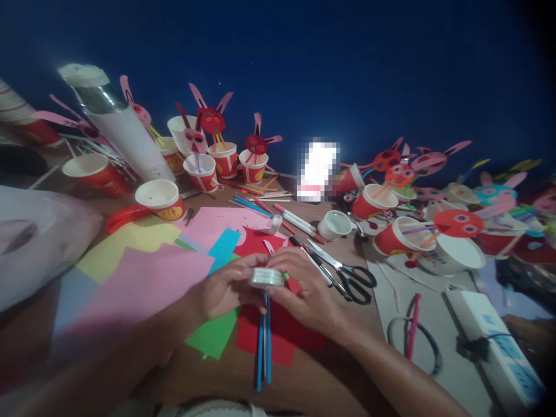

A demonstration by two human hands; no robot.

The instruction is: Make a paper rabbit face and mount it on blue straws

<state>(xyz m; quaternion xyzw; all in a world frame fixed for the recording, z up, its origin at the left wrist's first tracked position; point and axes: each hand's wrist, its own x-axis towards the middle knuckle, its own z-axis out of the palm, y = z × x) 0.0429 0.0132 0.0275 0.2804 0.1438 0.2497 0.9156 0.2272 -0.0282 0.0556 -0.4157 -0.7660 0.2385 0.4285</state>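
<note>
Between both hands is a small roll of clear tape [266, 278], seen edge-on. My left hand [223, 285] is closed at its left side, fingertips curled around it. From the right, my right hand [304, 286] grips the roll too, its thumb along the lower edge. Several thin blue sticks [260, 353] stick out below the tape toward me; which fingers hold them is hidden. Beneath the hands lie red paper [282, 347] and green paper [215, 336]. A pair of black-handled scissors [358, 284] rests just right of my right hand.
Paper cups with rabbit-face cutouts stand at the back left, such as one cup [200, 174], and at the right, like another [402, 237]. Pink paper [147, 289] spreads leftward. A tall bottle [125, 133] leans there. A power strip [495, 341] lies at right.
</note>
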